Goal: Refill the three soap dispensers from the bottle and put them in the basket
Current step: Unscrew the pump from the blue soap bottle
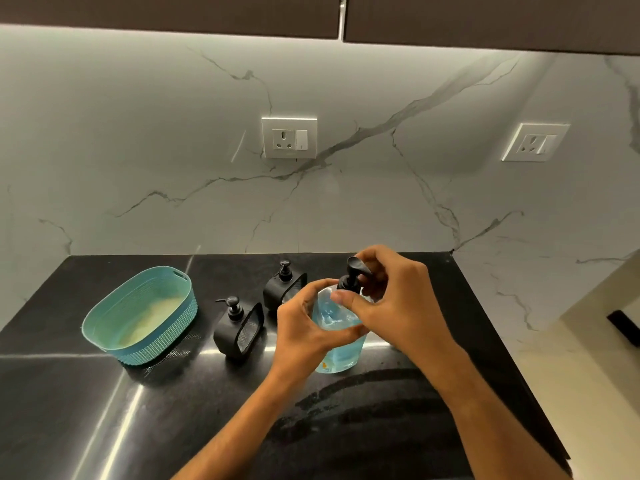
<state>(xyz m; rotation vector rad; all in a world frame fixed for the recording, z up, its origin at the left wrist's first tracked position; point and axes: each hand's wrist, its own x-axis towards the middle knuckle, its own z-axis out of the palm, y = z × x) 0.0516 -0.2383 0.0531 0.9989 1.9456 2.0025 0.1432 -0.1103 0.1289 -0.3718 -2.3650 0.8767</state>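
A glossy black stone desk (104, 403) runs under a white marble-patterned wall with grey veins (138, 133), lit from beneath dark brown upper cabinets (173, 12). Two white socket plates sit on that wall, one near the middle (289, 137) and one further right (535, 142). To the right of the desk lies a pale floor (588, 375).

At the left of the desk stands an oval teal plastic basket with a woven-look wall (156, 344), upright. Just right of it is a black pump soap dispenser with a mesh-fronted holder (239, 330), and behind that, nearer the wall, a second black pump dispenser of the same kind (284, 289); the two stand apart. A third dispenser cannot be made out.

Right of these, the clear plastic bottle of blue liquid soap (337, 351) stands on the desk. The left hand (304, 327) wraps its fingers round the bottle's body. The right hand (398, 299) curls its fingers about the black pump head (353, 271) at the bottle's neck, partly hiding the second dispenser's surroundings and the desk's back edge.
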